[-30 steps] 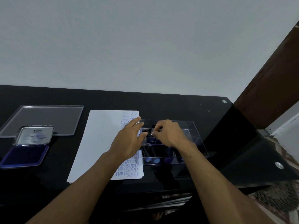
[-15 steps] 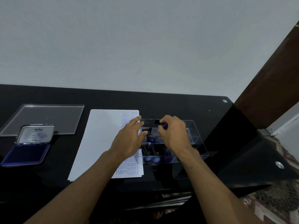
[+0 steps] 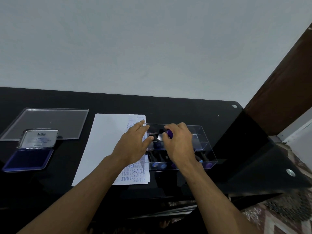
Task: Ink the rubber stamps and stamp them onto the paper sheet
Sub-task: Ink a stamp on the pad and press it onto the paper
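Note:
A white paper sheet (image 3: 104,146) lies on the black table, with blue SAMPLE prints down its right side. To its right stands a clear plastic box (image 3: 205,146) holding several dark-handled rubber stamps (image 3: 157,163). My right hand (image 3: 179,146) is over the box and pinches a stamp with a purple end (image 3: 169,133) between thumb and fingers. My left hand (image 3: 135,146) rests with straight fingers on the paper's right edge, against the box's left wall. An open blue ink pad (image 3: 27,159) lies at the far left.
A clear plastic lid (image 3: 49,122) lies flat behind the ink pad. The black glass table (image 3: 177,110) ends at the right in a cut corner with round metal fittings (image 3: 290,172). A dark wooden frame (image 3: 283,85) rises at the right.
My right hand has lifted a purple-ended stamp up out of the box's back part. My left hand has stayed on the paper beside the box.

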Demonstrator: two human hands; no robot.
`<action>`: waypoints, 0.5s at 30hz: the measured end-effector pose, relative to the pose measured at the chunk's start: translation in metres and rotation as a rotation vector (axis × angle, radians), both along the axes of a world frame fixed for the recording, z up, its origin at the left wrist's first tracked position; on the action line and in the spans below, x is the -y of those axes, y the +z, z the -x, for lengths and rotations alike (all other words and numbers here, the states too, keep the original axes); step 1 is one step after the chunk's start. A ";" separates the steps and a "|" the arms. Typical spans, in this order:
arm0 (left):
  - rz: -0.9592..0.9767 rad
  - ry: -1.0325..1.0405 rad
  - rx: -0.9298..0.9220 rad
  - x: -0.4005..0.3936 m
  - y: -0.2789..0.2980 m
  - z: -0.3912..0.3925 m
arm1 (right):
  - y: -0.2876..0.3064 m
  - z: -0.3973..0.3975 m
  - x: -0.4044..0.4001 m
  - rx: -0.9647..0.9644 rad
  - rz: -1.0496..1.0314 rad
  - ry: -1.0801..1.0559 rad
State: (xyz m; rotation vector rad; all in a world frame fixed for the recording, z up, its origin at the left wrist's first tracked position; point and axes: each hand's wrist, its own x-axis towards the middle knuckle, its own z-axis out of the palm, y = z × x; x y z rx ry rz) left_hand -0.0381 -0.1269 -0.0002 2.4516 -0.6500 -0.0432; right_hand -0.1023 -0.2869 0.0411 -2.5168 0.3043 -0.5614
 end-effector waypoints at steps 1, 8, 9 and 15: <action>-0.006 0.013 -0.004 -0.005 0.002 0.001 | 0.001 -0.001 -0.005 0.005 0.002 0.005; -0.106 0.159 0.017 -0.086 0.004 0.016 | 0.006 -0.013 -0.067 -0.009 -0.004 0.121; -0.125 0.180 0.022 -0.100 0.003 0.017 | 0.006 -0.016 -0.079 -0.004 -0.003 0.143; -0.149 0.294 0.089 -0.178 -0.001 0.026 | 0.005 -0.031 -0.148 -0.010 -0.007 0.290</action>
